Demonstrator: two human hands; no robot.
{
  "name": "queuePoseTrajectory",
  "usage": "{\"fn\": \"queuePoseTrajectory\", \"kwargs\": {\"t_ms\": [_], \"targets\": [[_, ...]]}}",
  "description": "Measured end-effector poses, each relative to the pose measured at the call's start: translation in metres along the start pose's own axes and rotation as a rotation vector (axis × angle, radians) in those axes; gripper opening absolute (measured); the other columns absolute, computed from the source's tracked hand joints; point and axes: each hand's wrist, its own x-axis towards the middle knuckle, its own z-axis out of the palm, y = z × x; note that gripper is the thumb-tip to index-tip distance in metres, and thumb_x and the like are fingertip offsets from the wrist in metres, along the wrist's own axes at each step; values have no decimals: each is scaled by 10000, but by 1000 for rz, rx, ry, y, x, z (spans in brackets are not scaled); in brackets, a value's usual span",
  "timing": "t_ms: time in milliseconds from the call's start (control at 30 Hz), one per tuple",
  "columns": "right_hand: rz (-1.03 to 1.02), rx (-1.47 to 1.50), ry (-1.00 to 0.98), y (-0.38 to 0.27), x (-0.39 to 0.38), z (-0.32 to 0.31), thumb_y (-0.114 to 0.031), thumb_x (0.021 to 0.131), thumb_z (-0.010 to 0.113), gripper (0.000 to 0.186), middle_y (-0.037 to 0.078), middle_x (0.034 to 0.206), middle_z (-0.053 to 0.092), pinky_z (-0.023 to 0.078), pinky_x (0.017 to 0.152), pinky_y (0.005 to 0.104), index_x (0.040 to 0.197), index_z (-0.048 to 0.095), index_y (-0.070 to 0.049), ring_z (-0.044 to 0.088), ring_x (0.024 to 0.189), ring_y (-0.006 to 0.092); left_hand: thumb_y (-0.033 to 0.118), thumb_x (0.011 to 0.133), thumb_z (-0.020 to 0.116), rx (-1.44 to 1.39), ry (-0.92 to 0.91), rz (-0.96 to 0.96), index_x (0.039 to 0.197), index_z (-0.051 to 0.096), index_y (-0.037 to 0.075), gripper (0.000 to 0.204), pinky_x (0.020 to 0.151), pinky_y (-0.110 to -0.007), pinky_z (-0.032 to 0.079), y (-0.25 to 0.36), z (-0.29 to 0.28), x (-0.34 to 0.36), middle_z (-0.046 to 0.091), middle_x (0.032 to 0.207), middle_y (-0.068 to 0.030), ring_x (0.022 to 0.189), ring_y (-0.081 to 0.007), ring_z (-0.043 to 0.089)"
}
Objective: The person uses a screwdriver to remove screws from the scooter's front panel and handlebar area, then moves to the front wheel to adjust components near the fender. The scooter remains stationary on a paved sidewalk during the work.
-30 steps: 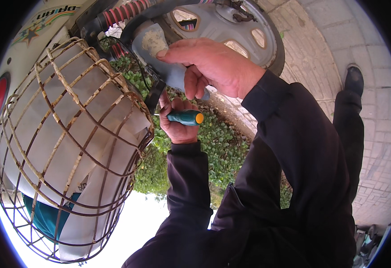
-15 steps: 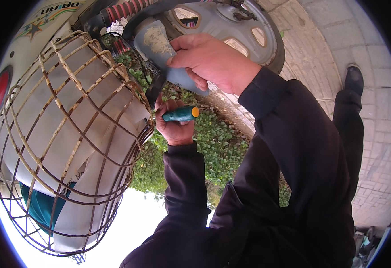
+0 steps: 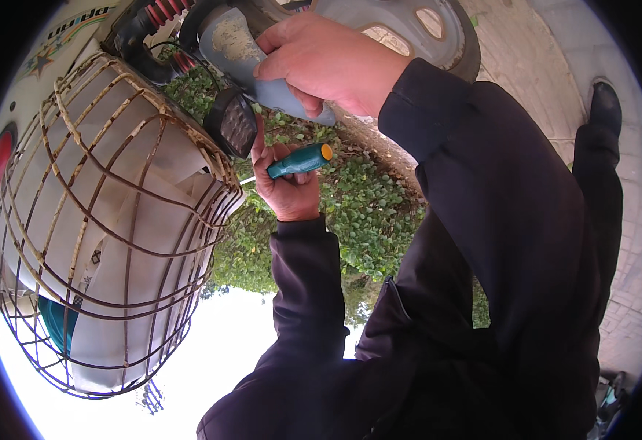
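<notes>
My left hand point(image 3: 289, 187) is shut on a screwdriver point(image 3: 302, 159) with a teal handle and an orange end. Its thin shaft points left toward a small black lamp point(image 3: 234, 125) mounted at the front of a two-wheeler. My right hand point(image 3: 328, 62) grips the grey front mudguard point(image 3: 236, 48) just above the lamp. Both arms are in dark sleeves. The screwdriver's tip is hidden behind the lamp and the basket rim.
A rusty wire basket point(image 3: 115, 227) with white sheeting and something teal inside fills the left. A grey wheel point(image 3: 416, 26) and a red spring point(image 3: 163, 11) sit at the top. A green hedge point(image 3: 357, 213), paving point(image 3: 629, 183) and my shoe point(image 3: 605, 106) lie behind.
Both hands, the mudguard and the screwdriver have shifted upward in the picture. The black lamp now shows plainly beside the screwdriver hand. Both grips are unchanged.
</notes>
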Motion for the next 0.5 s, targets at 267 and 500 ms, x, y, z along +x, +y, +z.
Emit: {"fn": "queuePoseTrajectory", "kwargs": {"t_ms": [267,500], "targets": [[135,25,85,-1,-5,0,-122,903,653,203,71,609,549,465,441,348,924,635,78,534,432,158,305,975,577,-50,-19,22,1358,410,80,474,406,-257,273,3,4,-5,382,601,39,430,-94,321],[21,-298,84,1,-3,1,-133,899,662,211,70,616,546,466,424,336,825,595,53,536,429,156,318,987,612,-167,4,-68,658,420,161,412,449,-284,264,5,-1,5,329,568,23,453,-126,323]]}}
